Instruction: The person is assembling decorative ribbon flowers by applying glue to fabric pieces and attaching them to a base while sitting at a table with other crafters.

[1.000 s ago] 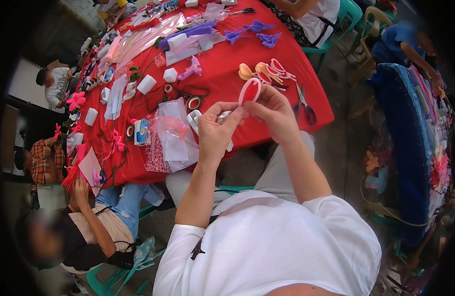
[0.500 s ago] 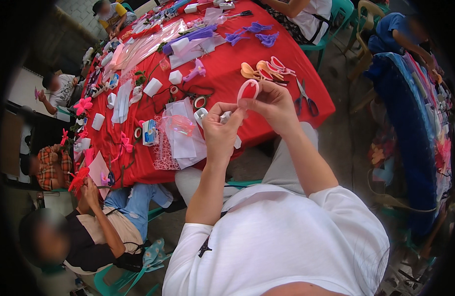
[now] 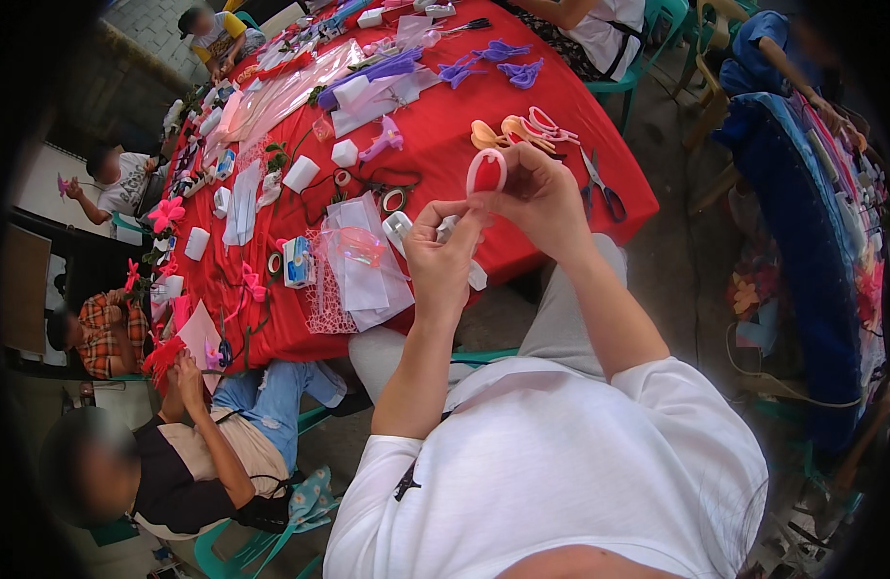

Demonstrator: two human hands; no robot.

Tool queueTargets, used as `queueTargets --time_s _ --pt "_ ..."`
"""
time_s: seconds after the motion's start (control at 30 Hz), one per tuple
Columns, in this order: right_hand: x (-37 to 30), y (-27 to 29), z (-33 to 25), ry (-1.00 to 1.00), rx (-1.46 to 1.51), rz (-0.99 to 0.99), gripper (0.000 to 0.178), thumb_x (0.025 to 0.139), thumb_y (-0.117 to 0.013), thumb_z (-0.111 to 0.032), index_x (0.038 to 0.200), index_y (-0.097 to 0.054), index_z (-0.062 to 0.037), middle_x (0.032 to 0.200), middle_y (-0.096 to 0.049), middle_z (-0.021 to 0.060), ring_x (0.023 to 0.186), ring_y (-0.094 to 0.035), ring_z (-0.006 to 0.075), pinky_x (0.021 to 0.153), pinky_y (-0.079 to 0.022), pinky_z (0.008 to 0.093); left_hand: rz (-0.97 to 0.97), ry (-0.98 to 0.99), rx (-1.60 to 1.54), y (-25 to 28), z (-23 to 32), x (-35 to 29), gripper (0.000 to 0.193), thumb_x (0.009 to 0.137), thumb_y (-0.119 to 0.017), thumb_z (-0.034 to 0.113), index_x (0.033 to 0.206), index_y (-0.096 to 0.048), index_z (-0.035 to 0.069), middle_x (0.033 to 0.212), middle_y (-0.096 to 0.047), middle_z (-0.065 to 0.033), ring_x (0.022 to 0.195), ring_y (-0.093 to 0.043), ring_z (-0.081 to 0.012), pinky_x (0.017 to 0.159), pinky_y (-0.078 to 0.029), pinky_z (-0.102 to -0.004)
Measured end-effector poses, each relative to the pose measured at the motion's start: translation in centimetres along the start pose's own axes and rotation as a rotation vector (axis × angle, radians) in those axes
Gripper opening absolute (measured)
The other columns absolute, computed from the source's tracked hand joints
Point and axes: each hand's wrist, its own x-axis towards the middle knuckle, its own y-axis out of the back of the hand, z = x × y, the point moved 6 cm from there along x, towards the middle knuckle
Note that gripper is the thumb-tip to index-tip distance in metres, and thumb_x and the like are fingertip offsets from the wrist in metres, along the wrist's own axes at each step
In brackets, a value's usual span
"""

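Between my hands, above the table's front edge, is a petal-shaped loop (image 3: 486,172) with a pale pink rim and a red middle. My right hand (image 3: 534,188) pinches its right side and lower end between thumb and fingers. The fingertips of my left hand (image 3: 439,241) are closed at the loop's base, close against the right thumb. Beyond my right hand lie several orange and pink petal loops (image 3: 522,131). A pair of scissors (image 3: 601,185) with dark handles rests to their right. White pieces show around my left hand; whether it touches them I cannot tell.
The red-covered table (image 3: 435,125) carries purple flower pieces (image 3: 520,73), rolls of tape (image 3: 394,200), white sheets (image 3: 353,294) and small white blocks (image 3: 301,175). At my left, a seated person (image 3: 208,434) handles a red fuzzy piece (image 3: 162,359). A blue-covered table (image 3: 778,251) stands at right.
My grip on the loop looks almost the same, with only a slight shift of the hands and the whole view. The person at left has lowered the red piece a little.
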Motion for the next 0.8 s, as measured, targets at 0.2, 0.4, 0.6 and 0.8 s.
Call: queueTargets --time_s 0.2,0.4,0.6,0.8 --pt "-0.1 0.1 -1.7 0.083 -0.135 0.050 0.022 0.078 -0.077 0.006 0.092 -0.061 -0.0016 0.084 -0.066 0.0013 0.076 -0.065 0.0078 0.066 -0.053 0.0219 0.023 -0.083 0.096 -0.4 0.8 -0.4 0.009 0.088 -0.071 0.006 0.094 -0.064 0.003 0.079 -0.071 -0.0092 0.058 -0.056 -0.0021 0.051 -0.038 -0.0161" --pt "0.4 0.2 -1.6 0.185 -0.112 0.122 0.024 0.073 -0.080 0.003 0.073 -0.057 -0.0025 0.064 -0.057 -0.0004 0.061 -0.050 0.0063 0.069 -0.047 0.0238 0.011 -0.086 0.025 -0.7 1.1 -0.7 0.009 0.089 -0.071 0.004 0.095 -0.065 0.001 0.083 -0.070 -0.0048 0.069 -0.060 -0.0028 0.059 -0.043 -0.0157" --pt "0.7 0.1 -2.8 0.228 -0.157 0.149 0.027 0.071 -0.081 -0.003 0.068 -0.055 -0.0031 0.062 -0.051 -0.0008 0.057 -0.040 0.0105 0.062 -0.035 0.0283 0.017 -0.096 0.051 -1.1 1.4 -1.0 0.009 0.088 -0.071 0.003 0.095 -0.064 0.001 0.082 -0.069 -0.0043 0.068 -0.060 -0.0026 0.057 -0.042 -0.0150" --pt "0.8 0.1 -4.1 0.295 -0.323 0.182 0.028 0.070 -0.081 -0.009 0.067 -0.054 -0.0051 0.061 -0.046 0.0000 0.058 -0.039 0.0143 0.060 -0.031 0.0297 0.011 -0.087 0.035 -1.2 1.4 -1.1 0.010 0.089 -0.071 0.003 0.095 -0.064 0.000 0.082 -0.070 -0.0055 0.069 -0.060 -0.0027 0.059 -0.043 -0.0153"
